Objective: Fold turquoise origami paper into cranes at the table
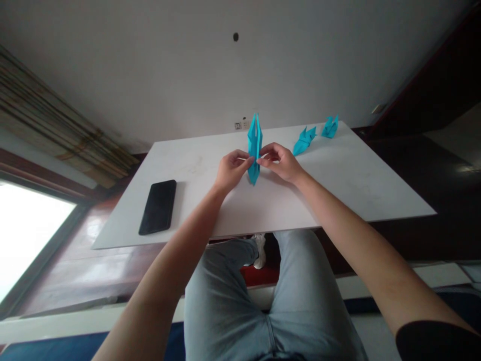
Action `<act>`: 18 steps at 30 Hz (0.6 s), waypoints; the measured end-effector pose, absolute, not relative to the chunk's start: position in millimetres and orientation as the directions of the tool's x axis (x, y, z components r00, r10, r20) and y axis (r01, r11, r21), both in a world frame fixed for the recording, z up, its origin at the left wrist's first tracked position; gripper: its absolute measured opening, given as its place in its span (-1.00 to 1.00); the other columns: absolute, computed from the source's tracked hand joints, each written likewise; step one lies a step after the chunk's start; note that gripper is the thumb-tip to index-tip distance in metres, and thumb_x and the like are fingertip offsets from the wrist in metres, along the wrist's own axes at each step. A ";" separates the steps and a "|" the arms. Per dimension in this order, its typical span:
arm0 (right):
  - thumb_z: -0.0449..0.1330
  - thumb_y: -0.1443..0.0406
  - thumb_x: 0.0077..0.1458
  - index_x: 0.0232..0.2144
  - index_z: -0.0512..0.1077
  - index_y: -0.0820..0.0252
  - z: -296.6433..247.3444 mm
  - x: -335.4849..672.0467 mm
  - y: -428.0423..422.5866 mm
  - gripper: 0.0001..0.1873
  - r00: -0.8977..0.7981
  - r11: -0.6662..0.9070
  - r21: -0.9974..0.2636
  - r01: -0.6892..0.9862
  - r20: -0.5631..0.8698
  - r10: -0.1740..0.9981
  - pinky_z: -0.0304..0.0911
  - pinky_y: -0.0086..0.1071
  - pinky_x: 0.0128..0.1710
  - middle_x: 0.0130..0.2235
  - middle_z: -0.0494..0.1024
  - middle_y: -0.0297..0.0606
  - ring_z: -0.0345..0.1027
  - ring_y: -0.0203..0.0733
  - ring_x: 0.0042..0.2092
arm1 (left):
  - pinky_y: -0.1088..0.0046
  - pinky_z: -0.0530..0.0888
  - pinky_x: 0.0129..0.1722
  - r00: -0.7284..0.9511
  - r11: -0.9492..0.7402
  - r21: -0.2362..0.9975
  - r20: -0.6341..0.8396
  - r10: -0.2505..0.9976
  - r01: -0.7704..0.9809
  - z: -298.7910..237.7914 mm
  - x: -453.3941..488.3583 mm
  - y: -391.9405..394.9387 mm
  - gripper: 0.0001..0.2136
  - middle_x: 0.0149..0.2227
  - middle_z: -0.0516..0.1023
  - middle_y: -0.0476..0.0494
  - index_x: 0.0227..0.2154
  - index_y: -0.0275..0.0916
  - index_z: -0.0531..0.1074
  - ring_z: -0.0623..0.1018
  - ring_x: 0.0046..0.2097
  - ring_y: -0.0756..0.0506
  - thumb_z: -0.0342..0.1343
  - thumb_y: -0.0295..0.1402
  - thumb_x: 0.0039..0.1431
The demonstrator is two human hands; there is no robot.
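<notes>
A folded blue origami paper (254, 138) stands upright between my two hands, above the white table. It is long and narrow, with two pointed tips at the top and a pointed lower end. My left hand (233, 169) pinches its left side near the middle between thumb and fingers. On the opposite side, the thumb and fingers of my right hand (281, 161) pinch its right edge. To the right of my hands lie two finished-looking blue paper cranes, a nearer crane (304, 141) and a farther crane (330, 127).
A black smartphone (158, 206) lies on the left part of the white table (361, 190). The table's back edge is near a pale wall with power sockets (241, 126). A curtain (56, 120) hangs at left. My knees are under the front edge.
</notes>
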State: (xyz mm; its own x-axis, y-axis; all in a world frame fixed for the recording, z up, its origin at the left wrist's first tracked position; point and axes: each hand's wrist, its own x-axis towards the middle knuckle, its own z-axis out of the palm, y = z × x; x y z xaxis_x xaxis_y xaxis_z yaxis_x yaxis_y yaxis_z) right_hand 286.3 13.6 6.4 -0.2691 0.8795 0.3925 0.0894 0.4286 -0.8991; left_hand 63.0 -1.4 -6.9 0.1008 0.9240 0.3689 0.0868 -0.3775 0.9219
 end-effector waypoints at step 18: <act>0.62 -0.30 -0.07 -0.32 0.66 0.03 5.6 287.6 17.3 -0.38 -0.279 0.425 -0.899 0.106 0.384 0.880 0.58 -0.01 0.04 -0.24 0.78 -0.20 0.62 0.03 -0.17 | 0.40 0.56 -0.24 0.067 -0.388 0.912 0.382 0.922 0.136 -2.5 68.3 -4.5 -0.58 -0.34 0.68 -0.08 -0.25 -0.16 0.55 0.65 -0.28 -0.06 0.48 0.09 0.31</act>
